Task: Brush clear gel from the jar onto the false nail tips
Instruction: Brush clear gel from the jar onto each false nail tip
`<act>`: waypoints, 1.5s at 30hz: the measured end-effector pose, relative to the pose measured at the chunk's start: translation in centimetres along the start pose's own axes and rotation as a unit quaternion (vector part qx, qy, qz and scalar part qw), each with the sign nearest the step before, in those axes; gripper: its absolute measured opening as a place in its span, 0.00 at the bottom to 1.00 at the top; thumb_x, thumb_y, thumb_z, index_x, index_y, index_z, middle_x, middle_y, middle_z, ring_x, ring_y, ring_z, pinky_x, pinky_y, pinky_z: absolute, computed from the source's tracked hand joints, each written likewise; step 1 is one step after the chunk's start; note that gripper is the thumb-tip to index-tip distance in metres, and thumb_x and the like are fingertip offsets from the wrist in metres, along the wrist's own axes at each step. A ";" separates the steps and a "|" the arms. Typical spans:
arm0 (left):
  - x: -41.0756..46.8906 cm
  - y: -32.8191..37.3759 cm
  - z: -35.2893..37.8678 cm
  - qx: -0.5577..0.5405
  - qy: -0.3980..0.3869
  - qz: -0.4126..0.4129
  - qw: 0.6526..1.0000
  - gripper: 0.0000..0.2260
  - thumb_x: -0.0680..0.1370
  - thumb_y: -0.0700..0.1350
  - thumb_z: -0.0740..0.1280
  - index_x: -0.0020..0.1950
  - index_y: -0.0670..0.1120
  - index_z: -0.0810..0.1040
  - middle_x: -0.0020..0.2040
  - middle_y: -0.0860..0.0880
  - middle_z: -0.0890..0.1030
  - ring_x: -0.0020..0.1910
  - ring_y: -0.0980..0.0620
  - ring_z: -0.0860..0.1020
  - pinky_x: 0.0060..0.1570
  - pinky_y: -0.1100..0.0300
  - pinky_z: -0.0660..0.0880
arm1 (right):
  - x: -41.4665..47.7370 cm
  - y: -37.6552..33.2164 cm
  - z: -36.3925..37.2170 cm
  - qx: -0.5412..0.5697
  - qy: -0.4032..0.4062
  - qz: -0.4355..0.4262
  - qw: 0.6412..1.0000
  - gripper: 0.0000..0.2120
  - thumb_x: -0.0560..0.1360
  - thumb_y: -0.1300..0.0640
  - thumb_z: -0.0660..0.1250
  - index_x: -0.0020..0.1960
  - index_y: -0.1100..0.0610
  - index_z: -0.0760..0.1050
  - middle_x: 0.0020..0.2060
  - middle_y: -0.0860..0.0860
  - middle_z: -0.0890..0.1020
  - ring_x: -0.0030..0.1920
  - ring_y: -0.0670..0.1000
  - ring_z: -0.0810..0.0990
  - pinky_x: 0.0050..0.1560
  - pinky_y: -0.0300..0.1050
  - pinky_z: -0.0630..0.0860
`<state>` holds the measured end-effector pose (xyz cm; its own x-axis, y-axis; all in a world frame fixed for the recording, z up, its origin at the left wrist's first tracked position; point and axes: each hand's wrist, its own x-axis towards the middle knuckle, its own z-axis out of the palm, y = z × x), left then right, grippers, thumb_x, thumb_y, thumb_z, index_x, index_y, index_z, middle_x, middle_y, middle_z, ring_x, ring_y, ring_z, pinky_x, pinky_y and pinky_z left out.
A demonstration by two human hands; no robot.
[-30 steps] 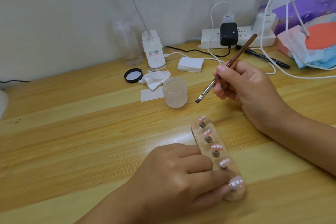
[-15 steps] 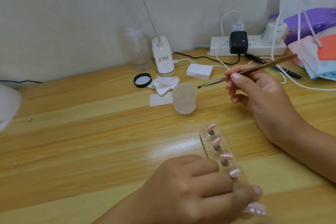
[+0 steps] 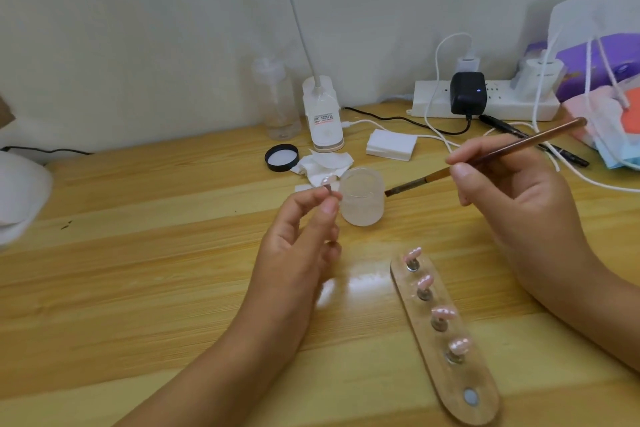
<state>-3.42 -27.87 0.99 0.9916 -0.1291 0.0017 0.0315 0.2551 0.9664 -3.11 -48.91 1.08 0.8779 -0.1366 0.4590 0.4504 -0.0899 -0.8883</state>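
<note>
The nearest nail tip has been lifted from the holder and is pinched by the left hand beside the jar, the brush gripped in the right hand has been brought to its rim, and gel loading is judged imminent.

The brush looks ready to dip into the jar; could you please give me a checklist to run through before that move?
1. Jar open, lid lying apart behind it: ok.
2. Brush held by the right hand, tip at the jar's right side: ok.
3. Bristles loaded with gel: cannot tell.
4. Nail tip pinched by the left hand beside the jar: ok.
5. Four other tips seated on the holder: ok.
</note>
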 end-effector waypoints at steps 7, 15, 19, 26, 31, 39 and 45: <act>0.0 0.0 0.3 -0.065 -0.056 -0.033 0.996 0.05 0.77 0.51 0.64 0.49 0.53 0.79 0.54 0.60 0.82 0.55 0.44 0.83 0.47 0.60 0.80 | -0.3 -0.3 0.2 -0.013 -0.014 -0.031 0.999 0.05 0.79 0.58 0.65 0.52 0.54 0.79 0.44 0.43 0.82 0.45 0.42 0.78 0.50 0.34 0.74; 0.4 -0.3 0.0 -0.059 -0.064 -0.057 0.995 0.05 0.76 0.52 0.66 0.50 0.55 0.80 0.56 0.59 0.82 0.57 0.43 0.82 0.55 0.55 0.79 | -0.3 0.0 0.2 -0.001 -0.039 -0.071 0.997 0.08 0.79 0.63 0.57 0.52 0.57 0.75 0.43 0.43 0.79 0.46 0.45 0.77 0.51 0.36 0.73; 0.5 -0.5 0.0 -0.056 -0.072 -0.050 0.995 0.04 0.76 0.52 0.66 0.47 0.56 0.80 0.59 0.57 0.81 0.58 0.44 0.81 0.56 0.54 0.79 | -0.5 0.2 0.3 -0.028 -0.068 -0.068 0.995 0.08 0.79 0.62 0.59 0.52 0.56 0.76 0.46 0.46 0.79 0.48 0.46 0.77 0.53 0.36 0.73; 0.1 -0.5 0.2 -0.018 -0.095 -0.027 0.995 0.04 0.77 0.51 0.64 0.47 0.55 0.79 0.66 0.60 0.76 0.59 0.46 0.81 0.58 0.56 0.77 | -0.4 0.3 0.5 -0.083 -0.111 -0.051 0.989 0.07 0.80 0.56 0.60 0.53 0.51 0.77 0.49 0.43 0.79 0.54 0.48 0.78 0.55 0.42 0.73; 0.0 -0.5 0.3 -0.016 -0.099 -0.022 0.995 0.03 0.76 0.51 0.65 0.46 0.55 0.78 0.66 0.62 0.75 0.59 0.47 0.81 0.57 0.59 0.78 | -0.4 0.5 0.6 -0.103 -0.125 -0.047 0.986 0.08 0.80 0.55 0.60 0.52 0.52 0.77 0.48 0.45 0.79 0.53 0.50 0.78 0.53 0.48 0.73; 0.1 -0.5 0.3 -0.014 -0.096 -0.022 0.995 0.04 0.76 0.51 0.66 0.46 0.55 0.79 0.67 0.61 0.74 0.59 0.47 0.81 0.57 0.58 0.77 | -0.4 0.7 0.6 -0.083 -0.131 -0.004 0.988 0.09 0.78 0.57 0.59 0.49 0.54 0.78 0.45 0.46 0.80 0.50 0.50 0.78 0.53 0.42 0.73; 0.2 -0.6 0.2 -0.036 -0.083 -0.032 0.995 0.04 0.76 0.51 0.66 0.47 0.57 0.80 0.61 0.59 0.79 0.59 0.46 0.81 0.57 0.56 0.78 | -0.2 0.5 0.3 -0.040 -0.077 -0.031 0.996 0.08 0.78 0.60 0.58 0.49 0.55 0.76 0.45 0.46 0.79 0.49 0.47 0.77 0.53 0.37 0.72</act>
<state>-3.27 -28.25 0.46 0.9530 -0.3026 -0.0110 0.1088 0.3080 0.9451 -3.02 -48.65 0.51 0.8661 0.0238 0.4992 0.4954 -0.1726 -0.8513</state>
